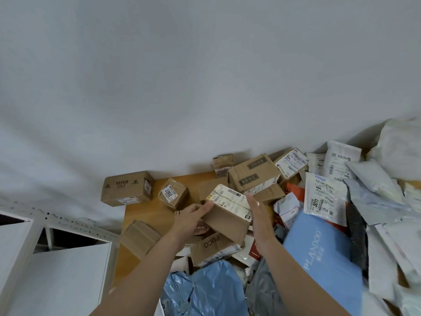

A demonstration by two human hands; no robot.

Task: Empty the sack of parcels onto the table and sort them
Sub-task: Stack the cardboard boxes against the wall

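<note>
Wooden surface [145, 213], lower centre: the labelled box [227, 213] sits above the parcel heap [325, 195], long axis roughly left-right. Left grip [193, 215] pinches its left end; right grip [259, 220], fingers straight, flanks its right end, perhaps touching.

White wall [205, 76]; left, perhaps shelving [63, 270] (perforated rail [75, 224]).

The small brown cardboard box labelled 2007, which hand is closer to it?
Left. The left hand grips a larger labelled cardboard box just beside the 2007 box. The right hand is open at that held box's other side, farther away.
</note>
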